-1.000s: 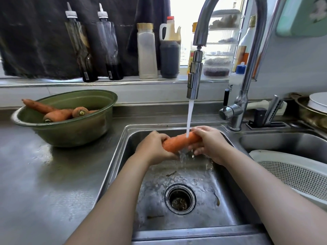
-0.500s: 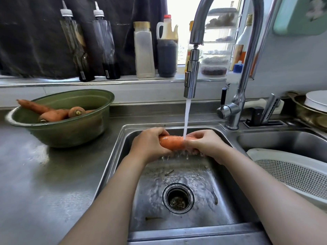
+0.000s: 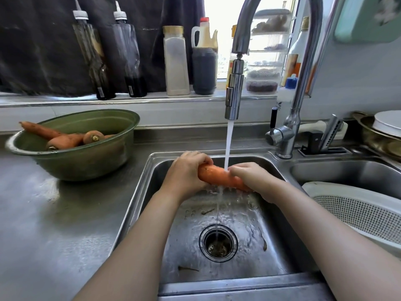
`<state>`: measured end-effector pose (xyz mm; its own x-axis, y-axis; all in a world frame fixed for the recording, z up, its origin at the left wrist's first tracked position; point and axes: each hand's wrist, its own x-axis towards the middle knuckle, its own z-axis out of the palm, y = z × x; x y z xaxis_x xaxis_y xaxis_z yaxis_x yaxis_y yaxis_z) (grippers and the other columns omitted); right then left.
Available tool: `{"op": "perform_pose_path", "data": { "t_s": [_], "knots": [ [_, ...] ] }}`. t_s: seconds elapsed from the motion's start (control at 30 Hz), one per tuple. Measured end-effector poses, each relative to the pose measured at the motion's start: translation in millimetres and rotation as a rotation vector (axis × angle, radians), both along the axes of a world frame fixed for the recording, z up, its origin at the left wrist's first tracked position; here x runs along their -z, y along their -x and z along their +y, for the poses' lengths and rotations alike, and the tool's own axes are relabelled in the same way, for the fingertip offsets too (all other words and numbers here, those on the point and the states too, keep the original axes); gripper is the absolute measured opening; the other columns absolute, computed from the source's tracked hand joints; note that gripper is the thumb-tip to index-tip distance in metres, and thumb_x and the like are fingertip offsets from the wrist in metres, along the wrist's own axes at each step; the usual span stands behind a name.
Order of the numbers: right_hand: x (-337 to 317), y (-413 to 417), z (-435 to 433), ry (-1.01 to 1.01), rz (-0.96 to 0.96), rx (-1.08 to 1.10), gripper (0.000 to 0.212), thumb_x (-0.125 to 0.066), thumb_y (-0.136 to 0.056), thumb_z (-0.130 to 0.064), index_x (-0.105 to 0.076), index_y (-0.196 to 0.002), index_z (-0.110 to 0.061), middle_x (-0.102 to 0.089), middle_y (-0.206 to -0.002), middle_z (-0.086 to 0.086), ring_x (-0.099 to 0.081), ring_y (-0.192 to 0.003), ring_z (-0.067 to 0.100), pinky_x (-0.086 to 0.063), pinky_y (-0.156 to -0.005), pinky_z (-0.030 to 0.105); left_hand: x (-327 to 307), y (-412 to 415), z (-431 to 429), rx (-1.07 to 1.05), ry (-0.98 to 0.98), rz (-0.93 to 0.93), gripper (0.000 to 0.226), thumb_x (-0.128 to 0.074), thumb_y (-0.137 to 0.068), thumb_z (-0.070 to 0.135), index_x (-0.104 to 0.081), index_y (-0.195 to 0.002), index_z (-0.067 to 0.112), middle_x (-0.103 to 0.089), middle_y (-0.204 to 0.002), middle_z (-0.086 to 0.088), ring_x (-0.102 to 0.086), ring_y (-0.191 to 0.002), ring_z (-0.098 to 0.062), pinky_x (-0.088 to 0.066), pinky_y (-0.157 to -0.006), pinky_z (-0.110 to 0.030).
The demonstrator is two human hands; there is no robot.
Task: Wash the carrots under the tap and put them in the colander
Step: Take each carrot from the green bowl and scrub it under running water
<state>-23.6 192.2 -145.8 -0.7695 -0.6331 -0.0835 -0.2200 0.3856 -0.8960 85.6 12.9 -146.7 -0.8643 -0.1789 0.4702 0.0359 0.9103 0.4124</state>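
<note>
Both hands (image 3: 186, 170) (image 3: 251, 179) clasp carrot (image 3: 217, 175) over wet steel sink (image 3: 238, 224).

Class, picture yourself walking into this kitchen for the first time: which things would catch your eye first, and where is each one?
First, the carrot at the centre, gripped at both ends by the left hand and right hand under the running tap, over the sink. Next, the green bowl of unwashed carrots on the counter to the left. Then the white colander at the right edge.

Steel counter (image 3: 54, 224): green bowl (image 3: 86, 161) of carrots (image 3: 65, 139) at left, beside sink (image 3: 138, 192).
</note>
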Motion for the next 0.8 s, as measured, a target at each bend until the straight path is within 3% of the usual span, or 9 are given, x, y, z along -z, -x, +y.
{"op": "perform_pose_path", "data": {
  "t_s": [0.13,0.2,0.27,0.3,0.4,0.53,0.67,0.8],
  "knots": [
    [-0.1,-4.8,-2.7,0.028,0.008,-0.006,0.019,-0.075,-0.089,-0.036,-0.079,-0.098,-0.020,-0.076,-0.084,0.007,-0.064,-0.069,0.018,-0.047,-0.062,0.029,-0.1,-0.3,0.7,-0.006,0.002,-0.006,0.057,-0.095,-0.063,0.027,-0.068,-0.113,0.028,-0.062,-0.112,0.011,-0.049,-0.106,-0.011,-0.046,-0.098,-0.040],
    [-1.2,-2.7,-3.0,0.025,0.011,-0.007,0.013,-0.073,-0.089,-0.033,-0.079,-0.084,-0.024,-0.072,-0.076,0.005,-0.060,-0.065,0.018,-0.046,-0.061,0.030,-0.3,-0.4,0.0,-0.015,-0.004,-0.010,0.059,-0.095,-0.063,0.025,-0.067,-0.114,0.028,-0.061,-0.113,0.010,-0.049,-0.107,-0.012,-0.045,-0.098,-0.039],
    [-0.8,0.2,-3.3,0.026,0.015,0.013,0.026,-0.067,-0.091,-0.028,-0.075,-0.066,-0.025,-0.062,-0.068,0.002,-0.055,-0.060,0.017,-0.042,-0.056,0.028,-0.4,0.1,-1.1,-0.021,-0.006,-0.007,0.061,-0.095,-0.062,0.024,-0.067,-0.116,0.027,-0.061,-0.115,0.009,-0.049,-0.108,-0.013,-0.045,-0.099,-0.040],
    [-0.4,0.1,-3.5,0.025,0.013,0.027,0.026,-0.066,-0.091,-0.028,-0.074,-0.066,-0.025,-0.062,-0.067,0.003,-0.054,-0.059,0.017,-0.041,-0.055,0.027,-0.7,0.3,-1.1,-0.021,-0.005,-0.005,0.061,-0.095,-0.062,0.025,-0.067,-0.117,0.028,-0.061,-0.116,0.009,-0.049,-0.109,-0.014,-0.045,-0.099,-0.041],
    [-0.7,-4.3,-2.9,0.021,-0.005,0.010,0.018,-0.073,-0.090,-0.037,-0.079,-0.093,-0.021,-0.073,-0.077,0.006,-0.056,-0.058,0.013,-0.041,-0.051,0.025,0.2,1.0,-1.3,-0.030,0.003,-0.014,0.062,-0.095,-0.062,0.025,-0.067,-0.117,0.028,-0.061,-0.116,0.010,-0.048,-0.108,-0.014,-0.044,-0.099,-0.041],
    [-1.9,-1.8,-2.3,0.007,0.003,0.007,0.016,-0.066,-0.092,-0.025,-0.077,-0.084,-0.016,-0.062,-0.074,0.006,-0.052,-0.056,0.013,-0.039,-0.051,0.025,2.8,1.1,-5.9,-0.048,0.016,-0.056,0.064,-0.094,-0.063,0.029,-0.066,-0.121,0.030,-0.061,-0.121,0.009,-0.049,-0.115,-0.018,-0.044,-0.103,-0.044],
    [1.7,-3.7,-3.1,0.006,0.054,-0.024,0.018,-0.079,-0.087,-0.032,-0.079,-0.097,-0.017,-0.074,-0.078,0.005,-0.058,-0.061,0.009,-0.043,-0.052,0.019,4.9,2.7,-6.8,-0.038,0.020,-0.093,0.061,-0.091,-0.068,0.031,-0.066,-0.124,0.031,-0.062,-0.123,0.007,-0.050,-0.118,-0.020,-0.042,-0.107,-0.044],
    [0.7,-0.8,-2.3,0.039,0.087,-0.046,0.017,-0.081,-0.083,-0.022,-0.079,-0.100,-0.020,-0.073,-0.079,0.001,-0.062,-0.067,0.010,-0.048,-0.063,0.023,3.3,3.1,-10.8,-0.057,0.057,-0.158,0.067,-0.082,-0.076,0.029,-0.059,-0.138,0.029,-0.059,-0.132,0.004,-0.048,-0.126,-0.022,-0.037,-0.113,-0.044]
  ]
}}
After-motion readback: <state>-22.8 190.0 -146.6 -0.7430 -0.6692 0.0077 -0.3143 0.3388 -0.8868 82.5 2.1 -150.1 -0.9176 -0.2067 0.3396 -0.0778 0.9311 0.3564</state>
